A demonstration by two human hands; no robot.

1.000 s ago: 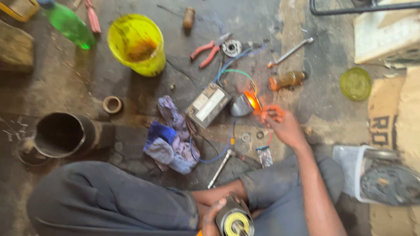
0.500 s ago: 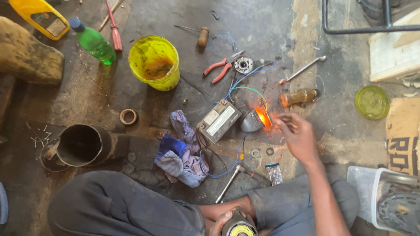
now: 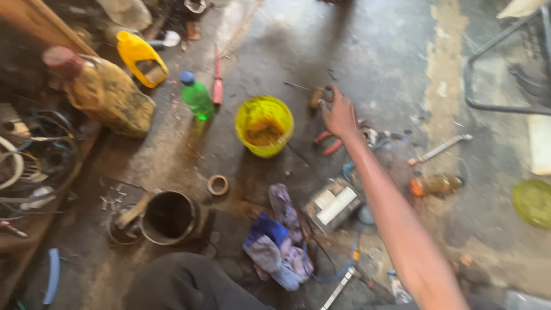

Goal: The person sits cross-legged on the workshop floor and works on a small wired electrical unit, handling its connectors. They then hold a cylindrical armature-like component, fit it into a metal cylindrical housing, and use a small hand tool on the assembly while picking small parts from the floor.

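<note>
My right hand (image 3: 340, 113) is stretched far out over the floor, with the arm crossing the lower right of the view. Its fingertips touch the wooden handle of a thin-shafted tool (image 3: 316, 96) that lies just right of a yellow bucket (image 3: 264, 127). Blur hides whether the fingers have closed on the handle. Red-handled pliers (image 3: 327, 143) lie just below the hand. A grey box-shaped device (image 3: 333, 204) with wires sits beside the forearm. My left hand is out of view.
A green bottle (image 3: 197, 99), a yellow jug (image 3: 142, 57) and a red screwdriver (image 3: 217, 80) lie at the upper left. Rags (image 3: 278, 247), a dark open cylinder (image 3: 169, 217), a tape ring (image 3: 217, 185), a wrench (image 3: 439, 149) and an orange bottle (image 3: 433, 185) surround me. A metal frame (image 3: 499, 107) stands at the right.
My right hand left the orange spot by the grey box and reached farther out to the wooden-handled tool. The view swung away, and my left hand with its round part dropped out of sight.
</note>
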